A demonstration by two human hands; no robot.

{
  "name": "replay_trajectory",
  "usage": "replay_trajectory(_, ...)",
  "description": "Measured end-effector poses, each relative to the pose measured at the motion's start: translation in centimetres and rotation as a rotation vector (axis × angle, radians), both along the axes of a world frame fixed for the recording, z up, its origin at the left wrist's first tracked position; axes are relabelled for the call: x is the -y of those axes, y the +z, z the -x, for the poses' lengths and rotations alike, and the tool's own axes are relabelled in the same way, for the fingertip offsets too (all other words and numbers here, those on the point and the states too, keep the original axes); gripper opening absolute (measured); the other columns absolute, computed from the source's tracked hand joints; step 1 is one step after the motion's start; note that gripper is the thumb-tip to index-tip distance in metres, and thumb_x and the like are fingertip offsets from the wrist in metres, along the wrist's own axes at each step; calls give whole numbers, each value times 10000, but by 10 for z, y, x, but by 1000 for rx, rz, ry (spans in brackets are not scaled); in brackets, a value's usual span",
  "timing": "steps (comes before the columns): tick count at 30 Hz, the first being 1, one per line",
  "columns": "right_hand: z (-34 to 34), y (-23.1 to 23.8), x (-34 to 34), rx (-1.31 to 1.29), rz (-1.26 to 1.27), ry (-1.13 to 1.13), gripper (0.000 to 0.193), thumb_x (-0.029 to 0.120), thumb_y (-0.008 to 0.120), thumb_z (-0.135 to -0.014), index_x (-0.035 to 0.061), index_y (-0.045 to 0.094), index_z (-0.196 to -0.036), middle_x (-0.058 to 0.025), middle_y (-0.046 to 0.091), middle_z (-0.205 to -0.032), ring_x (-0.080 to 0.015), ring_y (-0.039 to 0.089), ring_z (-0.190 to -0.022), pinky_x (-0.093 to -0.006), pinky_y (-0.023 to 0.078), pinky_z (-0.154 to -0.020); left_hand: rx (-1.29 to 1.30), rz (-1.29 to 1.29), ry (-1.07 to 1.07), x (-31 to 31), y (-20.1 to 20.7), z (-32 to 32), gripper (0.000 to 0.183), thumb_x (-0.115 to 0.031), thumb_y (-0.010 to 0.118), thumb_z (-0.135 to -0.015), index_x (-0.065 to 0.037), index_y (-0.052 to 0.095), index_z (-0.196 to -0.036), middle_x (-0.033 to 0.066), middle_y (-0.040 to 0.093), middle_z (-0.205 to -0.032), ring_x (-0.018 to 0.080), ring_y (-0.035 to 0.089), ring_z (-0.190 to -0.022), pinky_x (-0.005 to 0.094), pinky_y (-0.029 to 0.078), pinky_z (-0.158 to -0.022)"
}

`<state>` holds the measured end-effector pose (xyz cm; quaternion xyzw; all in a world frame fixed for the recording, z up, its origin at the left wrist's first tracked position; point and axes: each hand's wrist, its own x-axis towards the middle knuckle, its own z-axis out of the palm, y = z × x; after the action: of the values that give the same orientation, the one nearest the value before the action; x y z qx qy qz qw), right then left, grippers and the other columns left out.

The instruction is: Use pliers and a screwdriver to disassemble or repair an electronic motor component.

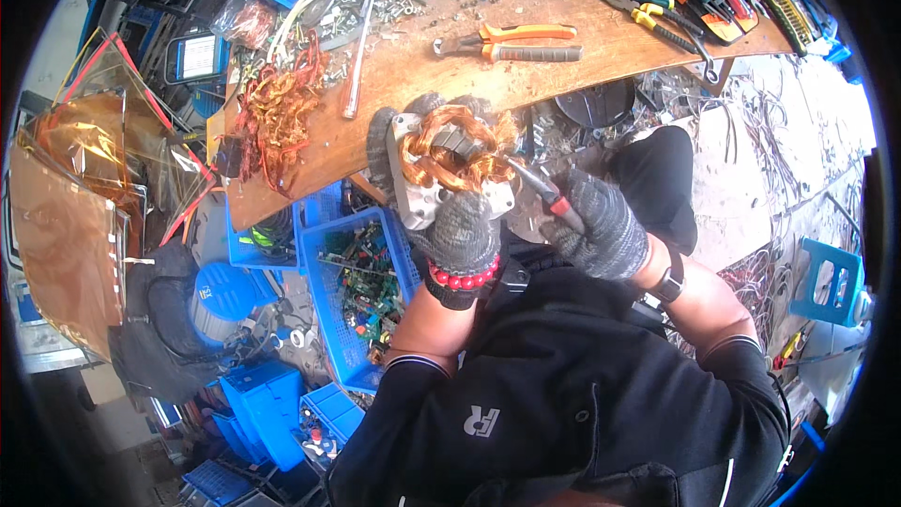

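Observation:
My left hand [462,233], in a grey knitted glove with red beads at the wrist, grips the near edge of a motor stator [419,210]. The stator has a silvery metal housing and a ring of loose, frayed copper windings [434,143]. My right hand [605,233], also gloved, is closed round a red-handled tool [561,207] with a long metal head; its exact kind is unclear. The tool's tip reaches the right side of the windings. Dark grey shapes [381,152] border the stator's far and left sides; I cannot make out what they are.
Orange-handled pliers [530,42] lie on the wooden bench [413,66] beyond the stator. A copper wire heap [282,117] and a metal rod [361,56] are farther left. Several hand tools crowd the far right. A blue crate [324,314] of circuit-board scraps stands below, left.

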<state>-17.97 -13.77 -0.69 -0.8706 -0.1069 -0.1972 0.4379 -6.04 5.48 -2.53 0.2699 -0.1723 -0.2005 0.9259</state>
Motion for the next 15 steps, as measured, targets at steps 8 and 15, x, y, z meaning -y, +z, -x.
replay_trajectory(8,-27,-13,10,439,214,-206,299,63,860,-759,24,635,-952,-225,678,-996,-391,688,-824,-492,547,-673,5,-192,236,31,46,12,740,-361,773,-948,-101,452,-1562,141,590,-1455,313,599,-1328,538,516,-1118)
replay_trajectory(15,-23,-16,10,326,118,-223,334,26,830,-760,20,674,-1056,-211,672,-1042,-416,682,-861,-497,554,-726,152,-188,399,33,44,10,655,-173,753,-949,-49,467,-1525,187,623,-1396,323,678,-1174,492,581,-985)
